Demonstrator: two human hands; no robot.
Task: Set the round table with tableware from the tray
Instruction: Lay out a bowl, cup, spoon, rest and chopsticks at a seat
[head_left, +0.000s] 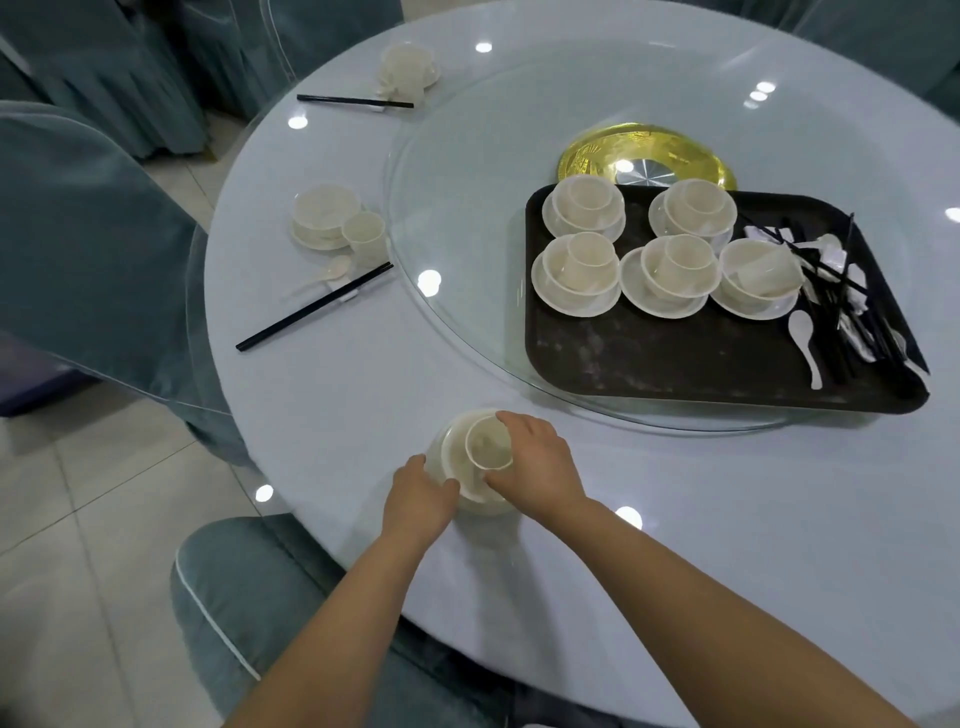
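Pale blue and round, the desk (332, 395) filled the frame, with the dark tray (675, 358) of stacked sets at right of centre. At lower centre, the left hand (415, 499) gripped the bowl (452, 462) on its left side. The right hand (535, 467), the nearer one, curled around the cup (485, 444) nested upright inside, so lifting the cup out looked likely.

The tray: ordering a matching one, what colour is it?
Dark brown, nearly black, in the head view: tray.

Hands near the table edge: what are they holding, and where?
Right hand grips the cup by its rim and side; left hand holds the bowl at its rim.
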